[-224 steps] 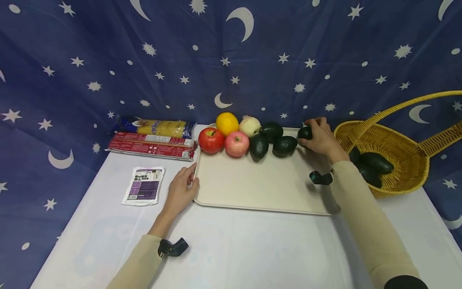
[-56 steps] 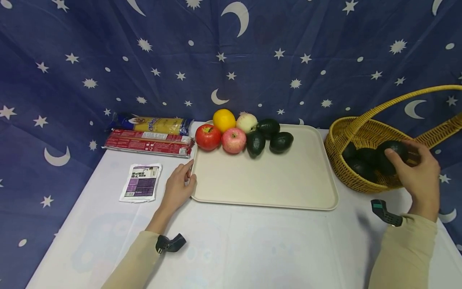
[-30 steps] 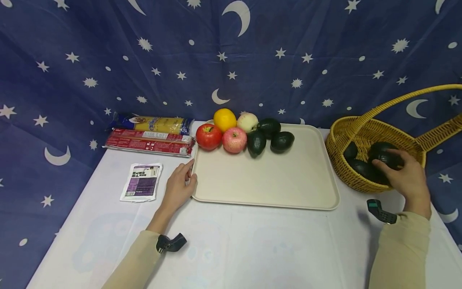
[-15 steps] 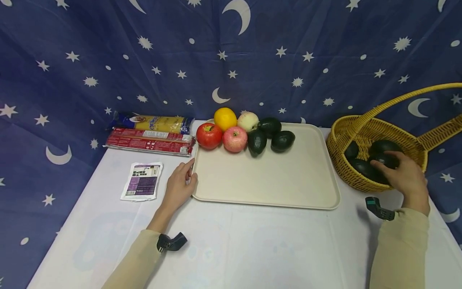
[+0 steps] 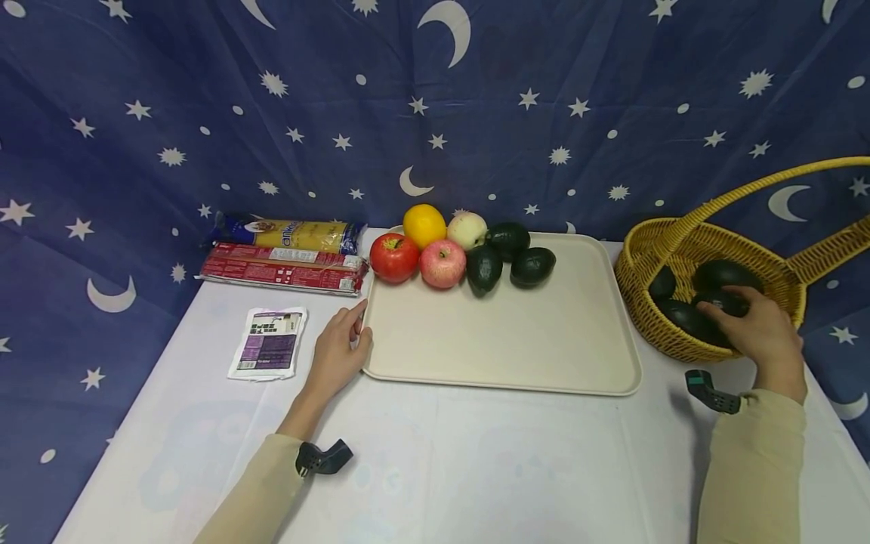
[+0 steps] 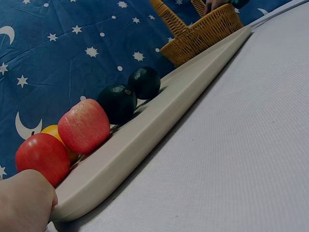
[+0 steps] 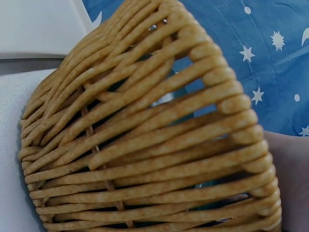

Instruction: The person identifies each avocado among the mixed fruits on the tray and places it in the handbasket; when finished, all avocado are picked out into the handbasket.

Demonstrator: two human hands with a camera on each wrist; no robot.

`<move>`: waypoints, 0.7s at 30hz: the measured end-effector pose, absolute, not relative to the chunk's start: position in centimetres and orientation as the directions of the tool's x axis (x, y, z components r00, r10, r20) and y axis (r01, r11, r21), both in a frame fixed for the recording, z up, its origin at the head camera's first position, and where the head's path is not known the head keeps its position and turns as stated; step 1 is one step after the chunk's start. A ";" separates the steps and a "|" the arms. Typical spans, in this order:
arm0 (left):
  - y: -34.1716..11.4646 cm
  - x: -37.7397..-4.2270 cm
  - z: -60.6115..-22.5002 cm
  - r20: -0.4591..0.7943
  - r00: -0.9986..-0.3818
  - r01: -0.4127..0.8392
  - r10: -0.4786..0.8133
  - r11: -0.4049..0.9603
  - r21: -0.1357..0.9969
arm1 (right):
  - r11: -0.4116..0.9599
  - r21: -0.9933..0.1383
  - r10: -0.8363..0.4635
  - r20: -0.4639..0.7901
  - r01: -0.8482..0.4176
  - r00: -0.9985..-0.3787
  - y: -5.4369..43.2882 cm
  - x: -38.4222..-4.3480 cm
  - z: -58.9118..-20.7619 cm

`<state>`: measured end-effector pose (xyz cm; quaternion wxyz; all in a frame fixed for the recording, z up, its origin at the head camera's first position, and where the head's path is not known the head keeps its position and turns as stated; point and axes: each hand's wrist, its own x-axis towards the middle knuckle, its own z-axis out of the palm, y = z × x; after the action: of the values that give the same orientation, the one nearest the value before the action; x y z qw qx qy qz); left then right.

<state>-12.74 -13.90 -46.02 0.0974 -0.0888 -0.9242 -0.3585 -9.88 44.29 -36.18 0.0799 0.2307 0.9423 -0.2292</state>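
Note:
My right hand (image 5: pixel 764 332) reaches into the yellow wicker basket (image 5: pixel 635 302) and grips a dark green avocado (image 5: pixel 723 302) there. Close by lie another avocado (image 5: pixel 729 276) behind it and one (image 5: pixel 689 319) to its left. In the right wrist view the basket's woven wall (image 7: pixel 145 145) hides most of the hand. My left hand (image 5: pixel 337 349) rests with loose fingers against the left rim of the beige tray (image 5: pixel 503 340). At the tray's back stand a tomato (image 5: pixel 394 258), an orange (image 5: pixel 424 226), a pink apple (image 5: pixel 443 264), a pale round fruit (image 5: pixel 467 229) and three avocados (image 5: pixel 532 267).
Left of the tray, a yellow pasta pack (image 5: pixel 299 234) and a red packet (image 5: pixel 282 268) lie along the back. A white and purple pouch (image 5: pixel 269 344) lies nearer. The basket's tall handle (image 5: pixel 754 195) arches beside the right hand. A starry blue curtain (image 5: pixel 326 91) hangs behind.
The right hand has gone from the tray's right end into the basket, where an avocado from the tray now lies. It has shifted onto another avocado there. The left hand stays put.

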 end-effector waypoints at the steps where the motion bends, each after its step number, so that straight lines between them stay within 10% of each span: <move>1: -13.9 -12.7 -46.0 0.244 -0.965 0.235 0.095 0.727 0.645 | 0.789 -0.397 0.399 -0.251 0.469 -0.882 44.3 -9.9 -36.2; 21: -13.9 -12.7 -46.1 0.250 -0.963 0.240 0.097 0.727 0.643 | 0.757 -0.546 0.384 -0.073 0.359 -0.920 43.1 -9.2 -35.5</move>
<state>-12.67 -13.94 -46.05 0.1002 -0.0912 -0.9238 -0.3582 -9.22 43.11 -35.47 -0.0216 0.1983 0.9370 -0.2866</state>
